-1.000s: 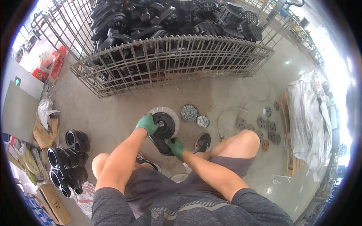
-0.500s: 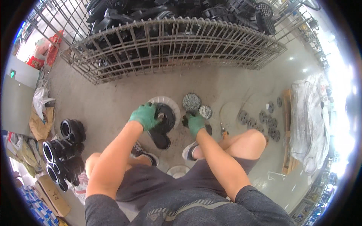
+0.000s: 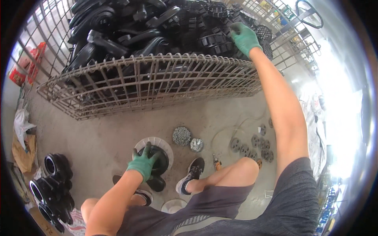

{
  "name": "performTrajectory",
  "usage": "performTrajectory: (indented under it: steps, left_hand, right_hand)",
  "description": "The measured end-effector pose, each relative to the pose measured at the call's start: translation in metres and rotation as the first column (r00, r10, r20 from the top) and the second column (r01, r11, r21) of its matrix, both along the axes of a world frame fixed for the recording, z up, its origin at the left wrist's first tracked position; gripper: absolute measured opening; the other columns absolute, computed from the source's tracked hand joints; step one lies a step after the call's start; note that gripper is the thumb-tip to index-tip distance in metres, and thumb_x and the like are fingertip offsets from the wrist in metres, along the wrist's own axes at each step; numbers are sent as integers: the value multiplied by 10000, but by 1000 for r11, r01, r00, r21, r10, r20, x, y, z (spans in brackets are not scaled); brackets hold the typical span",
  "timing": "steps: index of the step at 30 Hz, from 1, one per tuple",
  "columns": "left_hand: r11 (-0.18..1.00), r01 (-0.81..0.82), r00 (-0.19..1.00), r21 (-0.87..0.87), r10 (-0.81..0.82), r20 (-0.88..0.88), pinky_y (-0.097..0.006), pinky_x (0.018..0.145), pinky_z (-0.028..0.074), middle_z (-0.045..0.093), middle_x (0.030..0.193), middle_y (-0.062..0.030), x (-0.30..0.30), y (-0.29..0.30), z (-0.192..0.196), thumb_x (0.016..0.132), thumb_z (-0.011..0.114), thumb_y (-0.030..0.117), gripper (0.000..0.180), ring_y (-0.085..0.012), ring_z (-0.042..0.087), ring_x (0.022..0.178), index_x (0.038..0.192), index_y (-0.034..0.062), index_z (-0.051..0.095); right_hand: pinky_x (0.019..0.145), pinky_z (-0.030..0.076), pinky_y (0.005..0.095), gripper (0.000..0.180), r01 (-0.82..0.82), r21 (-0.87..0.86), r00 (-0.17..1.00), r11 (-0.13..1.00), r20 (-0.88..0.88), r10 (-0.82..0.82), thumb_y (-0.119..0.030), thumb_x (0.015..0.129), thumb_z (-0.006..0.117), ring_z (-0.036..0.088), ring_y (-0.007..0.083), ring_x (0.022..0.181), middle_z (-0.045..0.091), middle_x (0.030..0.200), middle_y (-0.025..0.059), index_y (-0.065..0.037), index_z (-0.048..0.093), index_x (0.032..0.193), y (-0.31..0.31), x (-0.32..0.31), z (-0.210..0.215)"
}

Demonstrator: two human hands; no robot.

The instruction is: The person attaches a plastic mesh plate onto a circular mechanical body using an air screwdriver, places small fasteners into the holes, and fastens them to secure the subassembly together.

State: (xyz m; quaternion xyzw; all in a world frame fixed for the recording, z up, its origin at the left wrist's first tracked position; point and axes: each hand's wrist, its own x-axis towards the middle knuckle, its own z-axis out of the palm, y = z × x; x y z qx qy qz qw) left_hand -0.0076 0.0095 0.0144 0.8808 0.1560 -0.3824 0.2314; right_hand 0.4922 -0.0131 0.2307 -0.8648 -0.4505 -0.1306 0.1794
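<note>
Round black plastic wheel part (image 3: pixel 155 161) lay on white ribbed disc (image 3: pixel 165 144) on concrete floor (image 3: pixel 106 137) | left hand (image 3: pixel 143 163) gripped its rim; judged rigid, moderately heavy, best held by rim | right hand (image 3: pixel 245 37) closed on toothed black part (image 3: pixel 212 39) in wire cage (image 3: pixel 149 84).

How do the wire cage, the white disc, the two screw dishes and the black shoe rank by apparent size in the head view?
1. Wire cage, by far.
2. White disc.
3. Black shoe.
4. Larger screw dish.
5. Smaller screw dish.
Shoe and larger dish look close; their ranking is unsure.
</note>
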Motion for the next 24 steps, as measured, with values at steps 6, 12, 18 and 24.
performTrajectory:
  steps: [6,12,18,24]
  left_hand:
    - [998,-32,996,-53,36,77,-653,1089,438,-10,1712,-82,-8,6,-18,801,824,313,887,-620,104,1472,1539,423,346]
    - [998,-49,997,-49,46,-59,-628,1120,418,-32,1711,-81,6,10,9,766,852,356,930,-627,78,1471,1544,409,344]
    - [999,-9,999,-46,11,39,-627,1137,393,-49,1710,-99,-2,9,-17,759,856,369,927,-640,69,1464,1537,401,353]
    - [997,61,994,-50,-57,94,-651,1186,227,8,1683,-208,-13,12,-31,756,850,386,958,-552,52,1506,1558,295,334]
  right_hand:
    - [1039,483,431,521,155,-202,985,967,104,-136,-370,883,686,612,385,1210,639,1308,219,-83,626,1314,-18,94,5]
    - [1116,441,446,911,139,-725,975,675,-20,-222,-482,816,782,530,396,1335,548,1436,249,-86,387,1535,-32,85,-38]
    - [983,537,436,444,235,-671,970,703,214,-119,-248,735,796,668,363,1132,710,1154,211,-60,697,1124,-30,82,-19]
    - [975,520,425,540,339,-142,938,930,123,-323,-363,757,757,672,372,1120,707,1162,230,-57,703,1199,-81,115,41]
